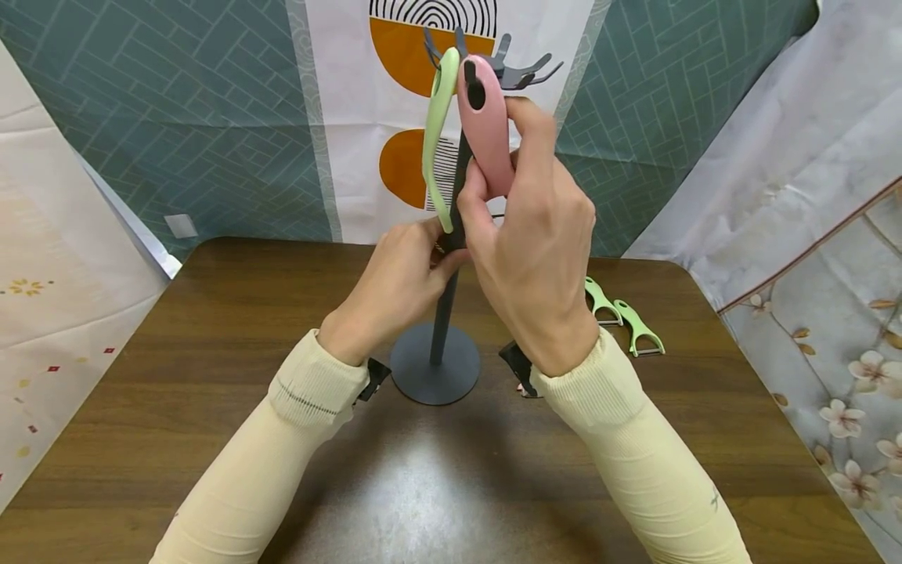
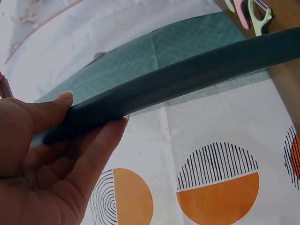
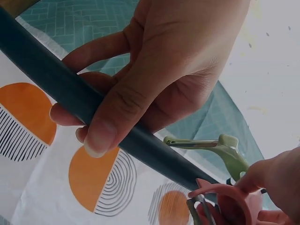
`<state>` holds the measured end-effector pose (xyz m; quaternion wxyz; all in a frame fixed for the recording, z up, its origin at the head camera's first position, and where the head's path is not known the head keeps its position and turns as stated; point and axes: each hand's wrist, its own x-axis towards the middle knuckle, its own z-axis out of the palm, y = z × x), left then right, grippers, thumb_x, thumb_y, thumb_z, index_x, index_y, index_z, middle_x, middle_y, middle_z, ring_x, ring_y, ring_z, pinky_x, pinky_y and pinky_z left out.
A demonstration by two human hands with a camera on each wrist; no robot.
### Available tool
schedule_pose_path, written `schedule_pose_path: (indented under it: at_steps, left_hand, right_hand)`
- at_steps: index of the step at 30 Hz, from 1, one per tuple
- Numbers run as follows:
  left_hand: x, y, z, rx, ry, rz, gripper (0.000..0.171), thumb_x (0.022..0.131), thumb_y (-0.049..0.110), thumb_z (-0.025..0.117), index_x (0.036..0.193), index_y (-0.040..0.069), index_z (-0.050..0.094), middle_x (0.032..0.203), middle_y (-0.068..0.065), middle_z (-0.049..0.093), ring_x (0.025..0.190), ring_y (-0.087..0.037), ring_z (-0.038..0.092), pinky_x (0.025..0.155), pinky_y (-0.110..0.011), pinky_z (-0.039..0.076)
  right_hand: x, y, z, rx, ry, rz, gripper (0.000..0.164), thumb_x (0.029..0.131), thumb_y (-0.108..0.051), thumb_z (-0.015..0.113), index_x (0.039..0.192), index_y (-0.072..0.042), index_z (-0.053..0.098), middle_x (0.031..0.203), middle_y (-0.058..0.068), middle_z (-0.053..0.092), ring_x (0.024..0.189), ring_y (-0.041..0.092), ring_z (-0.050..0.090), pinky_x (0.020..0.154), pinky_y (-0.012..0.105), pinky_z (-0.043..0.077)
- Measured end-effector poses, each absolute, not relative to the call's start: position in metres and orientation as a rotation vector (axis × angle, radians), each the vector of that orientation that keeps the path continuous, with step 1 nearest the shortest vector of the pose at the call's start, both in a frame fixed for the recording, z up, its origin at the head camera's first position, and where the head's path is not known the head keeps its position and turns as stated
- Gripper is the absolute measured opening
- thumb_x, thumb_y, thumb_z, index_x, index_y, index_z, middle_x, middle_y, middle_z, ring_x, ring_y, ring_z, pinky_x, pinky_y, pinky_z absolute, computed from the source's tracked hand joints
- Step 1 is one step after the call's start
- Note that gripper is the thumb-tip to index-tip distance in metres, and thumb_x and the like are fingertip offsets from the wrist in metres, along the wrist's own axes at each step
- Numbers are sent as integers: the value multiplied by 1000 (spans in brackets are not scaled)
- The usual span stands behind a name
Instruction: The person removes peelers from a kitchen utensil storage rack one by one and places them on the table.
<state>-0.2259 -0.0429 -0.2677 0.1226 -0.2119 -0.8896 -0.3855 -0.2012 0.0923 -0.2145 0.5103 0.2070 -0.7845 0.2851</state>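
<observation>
A dark grey rack stand with a round base (image 1: 434,384) stands on the table, several upturned hooks at its top. My left hand (image 1: 395,270) grips its pole (image 2: 187,77), thumb on one side and fingers on the other. With thumb and fingers, my right hand (image 1: 532,211) holds a pink peeler (image 1: 486,133), its blade end down. The peeler's handle hole is at a hook, whose tip shows in front of the handle. Beside it a light green peeler (image 1: 438,117) hangs from another hook, also seen in the right wrist view.
Two green peelers (image 1: 640,329) lie on the brown wooden table (image 1: 211,352) at the right. A pink peeler (image 2: 241,14) lies near them in the left wrist view; my right wrist mostly hides it from the head. A patterned cloth (image 1: 345,94) hangs behind.
</observation>
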Motion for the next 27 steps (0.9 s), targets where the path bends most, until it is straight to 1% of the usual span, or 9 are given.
schedule_pose_path:
  at_steps: [3, 6, 8, 13, 16, 27]
  left_hand:
    - [-226, -43, -269, -625, -2591, -1124, 11, 98, 21, 69, 100, 10, 67, 83, -4, 69, 72, -18, 62, 66, -32, 49]
    - [-227, -44, -270, -635, -2588, -1125, 11, 99, 21, 69, 100, 10, 66, 79, -4, 67, 69, -19, 60, 64, -33, 47]
    - [-227, -43, -270, -641, -2585, -1123, 11, 99, 20, 69, 101, 10, 66, 81, -4, 68, 71, -18, 61, 65, -33, 48]
    - [-227, -43, -270, -649, -2580, -1091, 10, 98, 19, 69, 99, 10, 66, 86, -3, 71, 77, -18, 65, 70, -34, 51]
    - [-227, -43, -270, -648, -2579, -1077, 11, 99, 19, 69, 97, 9, 65, 85, -4, 70, 77, -20, 65, 70, -35, 51]
    - [-227, -43, -268, -641, -2580, -1085, 10, 99, 20, 69, 98, 11, 65, 86, -3, 70, 77, -19, 65, 70, -35, 51]
  right_hand:
    - [-202, 92, -215, 521, -1856, 687, 35, 96, -9, 58, 129, 4, 56, 82, 14, 63, 68, 24, 54, 63, 40, 49]
    - [-201, 91, -215, 530, -1845, 696, 36, 96, -9, 58, 130, 5, 57, 88, 16, 66, 70, 25, 54, 65, 39, 49]
    - [-201, 91, -214, 537, -1842, 700, 36, 97, -10, 57, 130, 5, 57, 88, 16, 65, 69, 25, 53, 65, 38, 48]
    - [-199, 91, -212, 542, -1842, 706, 35, 98, -12, 58, 127, 6, 58, 79, 14, 59, 68, 23, 51, 64, 36, 46]
    - [-198, 90, -210, 545, -1839, 706, 34, 98, -13, 58, 126, 6, 59, 80, 14, 60, 68, 23, 52, 64, 34, 45]
    - [-193, 90, -204, 576, -1813, 733, 34, 98, -16, 58, 121, 9, 59, 79, 15, 60, 68, 22, 54, 65, 34, 46]
